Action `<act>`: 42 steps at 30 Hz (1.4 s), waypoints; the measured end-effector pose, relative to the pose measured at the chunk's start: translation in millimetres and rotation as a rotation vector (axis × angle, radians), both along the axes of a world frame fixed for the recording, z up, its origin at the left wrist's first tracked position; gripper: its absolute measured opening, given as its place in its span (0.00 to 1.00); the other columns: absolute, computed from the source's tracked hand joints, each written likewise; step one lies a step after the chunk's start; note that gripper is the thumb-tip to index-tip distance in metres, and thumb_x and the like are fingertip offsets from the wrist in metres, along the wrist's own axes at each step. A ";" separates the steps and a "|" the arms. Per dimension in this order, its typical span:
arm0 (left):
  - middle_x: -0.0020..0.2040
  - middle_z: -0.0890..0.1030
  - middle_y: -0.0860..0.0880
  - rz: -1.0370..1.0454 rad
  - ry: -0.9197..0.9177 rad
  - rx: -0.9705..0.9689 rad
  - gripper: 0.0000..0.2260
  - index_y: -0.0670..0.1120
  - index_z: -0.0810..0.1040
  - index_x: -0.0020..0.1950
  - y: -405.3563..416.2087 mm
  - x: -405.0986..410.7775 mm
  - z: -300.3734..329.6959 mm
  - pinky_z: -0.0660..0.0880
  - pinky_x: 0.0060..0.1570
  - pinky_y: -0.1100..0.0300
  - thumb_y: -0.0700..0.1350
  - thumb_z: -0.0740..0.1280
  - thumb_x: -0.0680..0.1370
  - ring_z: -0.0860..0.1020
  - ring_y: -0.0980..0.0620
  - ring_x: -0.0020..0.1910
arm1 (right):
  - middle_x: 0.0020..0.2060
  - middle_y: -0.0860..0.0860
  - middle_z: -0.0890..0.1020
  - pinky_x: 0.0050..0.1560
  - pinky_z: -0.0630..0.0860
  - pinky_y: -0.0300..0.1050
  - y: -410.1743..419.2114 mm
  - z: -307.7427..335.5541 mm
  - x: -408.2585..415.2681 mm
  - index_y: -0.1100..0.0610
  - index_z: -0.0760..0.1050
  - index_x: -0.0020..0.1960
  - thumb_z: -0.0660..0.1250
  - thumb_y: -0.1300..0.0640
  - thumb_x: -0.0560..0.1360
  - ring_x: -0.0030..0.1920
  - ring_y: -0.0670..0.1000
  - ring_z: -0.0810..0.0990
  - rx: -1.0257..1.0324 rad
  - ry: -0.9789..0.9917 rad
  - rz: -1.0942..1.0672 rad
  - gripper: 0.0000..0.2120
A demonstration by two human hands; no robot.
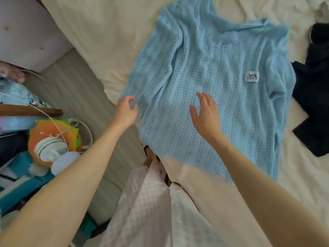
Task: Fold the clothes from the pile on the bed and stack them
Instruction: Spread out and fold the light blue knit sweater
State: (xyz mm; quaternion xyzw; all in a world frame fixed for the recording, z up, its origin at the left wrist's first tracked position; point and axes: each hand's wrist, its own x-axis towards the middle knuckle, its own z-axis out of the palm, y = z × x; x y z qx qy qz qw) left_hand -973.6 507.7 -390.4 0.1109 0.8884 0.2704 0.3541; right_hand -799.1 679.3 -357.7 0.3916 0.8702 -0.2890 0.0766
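You are working with a pale blue open-knit sweater that is lying spread flat on the cream bed sheet, neck end away from you and hem hanging toward the bed's near edge. It is looking light, floppy and stretchy, likely to snag through its holes, so you should be taking it at the edges and seams. Your left hand is pinching the sweater's left edge, near the sleeve. Your right hand is spreading flat over the sweater's middle. Dark clothes are lying just beside the sweater's right side.
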 end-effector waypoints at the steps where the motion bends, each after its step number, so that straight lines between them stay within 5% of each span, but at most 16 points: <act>1: 0.66 0.71 0.40 -0.030 0.059 0.013 0.17 0.40 0.69 0.67 8.4 -14.2 -4.4 0.66 0.62 0.55 0.40 0.61 0.79 0.72 0.43 0.63 | 0.74 0.58 0.61 0.75 0.50 0.50 2.2 -4.2 -17.9 0.61 0.59 0.75 0.56 0.52 0.81 0.75 0.57 0.55 0.012 -0.002 0.015 0.25; 7: 0.64 0.72 0.42 -0.114 0.169 0.136 0.19 0.42 0.68 0.68 68.8 -83.2 -24.0 0.66 0.63 0.56 0.45 0.63 0.79 0.70 0.46 0.63 | 0.76 0.56 0.56 0.75 0.47 0.48 21.0 -27.0 -111.6 0.60 0.57 0.76 0.53 0.51 0.82 0.77 0.56 0.50 0.070 0.050 0.037 0.25; 10: 0.51 0.77 0.47 -0.078 0.072 0.138 0.12 0.44 0.74 0.59 81.1 -101.4 -28.8 0.71 0.47 0.62 0.47 0.64 0.78 0.74 0.50 0.49 | 0.76 0.55 0.57 0.76 0.49 0.48 28.1 -35.1 -137.6 0.61 0.56 0.75 0.54 0.50 0.82 0.76 0.54 0.51 0.049 0.063 -0.005 0.25; 13: 0.37 0.71 0.55 0.030 0.020 0.208 0.03 0.46 0.72 0.49 74.3 -121.8 -26.3 0.64 0.32 0.69 0.45 0.63 0.79 0.69 0.55 0.37 | 0.75 0.54 0.60 0.75 0.50 0.49 31.5 -37.9 -145.8 0.60 0.58 0.75 0.54 0.50 0.82 0.76 0.55 0.53 0.031 0.049 0.002 0.25; 19: 0.39 0.73 0.53 0.429 0.307 0.191 0.06 0.43 0.74 0.53 63.0 -193.2 -4.3 0.64 0.36 0.73 0.40 0.60 0.77 0.72 0.65 0.35 | 0.68 0.56 0.71 0.71 0.58 0.57 41.2 -35.3 -154.0 0.60 0.71 0.67 0.59 0.52 0.80 0.72 0.58 0.63 0.167 0.117 -0.035 0.19; 23: 0.62 0.72 0.44 0.126 0.236 0.015 0.16 0.42 0.70 0.64 81.7 -207.4 -8.4 0.67 0.57 0.62 0.41 0.60 0.77 0.73 0.48 0.58 | 0.71 0.58 0.68 0.72 0.56 0.59 48.6 -38.4 -169.1 0.59 0.70 0.69 0.60 0.52 0.80 0.74 0.59 0.60 0.184 0.062 0.007 0.20; 26: 0.65 0.68 0.43 -0.097 0.318 0.002 0.21 0.45 0.67 0.68 110.9 -196.3 -6.9 0.66 0.63 0.51 0.48 0.64 0.77 0.68 0.45 0.64 | 0.71 0.59 0.67 0.72 0.56 0.60 46.7 -39.0 -176.0 0.59 0.70 0.69 0.61 0.53 0.79 0.73 0.60 0.61 0.207 0.062 0.082 0.20; 30: 0.60 0.75 0.48 -0.213 0.273 0.025 0.20 0.46 0.70 0.64 138.7 -196.6 -1.7 0.66 0.63 0.48 0.54 0.66 0.76 0.72 0.47 0.61 | 0.54 0.61 0.79 0.54 0.73 0.57 42.8 -33.3 -178.3 0.62 0.79 0.55 0.70 0.58 0.73 0.54 0.63 0.78 0.379 0.228 0.083 0.13; 38: 0.53 0.75 0.43 -0.077 0.591 0.114 0.08 0.42 0.74 0.55 121.5 -185.4 8.0 0.66 0.52 0.51 0.40 0.62 0.76 0.72 0.43 0.54 | 0.37 0.60 0.78 0.36 0.76 0.53 30.9 -29.1 -167.1 0.66 0.77 0.42 0.69 0.63 0.73 0.38 0.62 0.77 0.222 0.244 0.086 0.05; 42: 0.41 0.76 0.52 -0.076 0.276 0.181 0.03 0.45 0.75 0.48 84.3 -123.0 0.3 0.70 0.42 0.59 0.44 0.65 0.77 0.74 0.52 0.39 | 0.40 0.63 0.79 0.38 0.77 0.55 16.0 -32.8 -152.4 0.67 0.78 0.44 0.71 0.63 0.71 0.41 0.64 0.78 0.138 0.131 0.125 0.07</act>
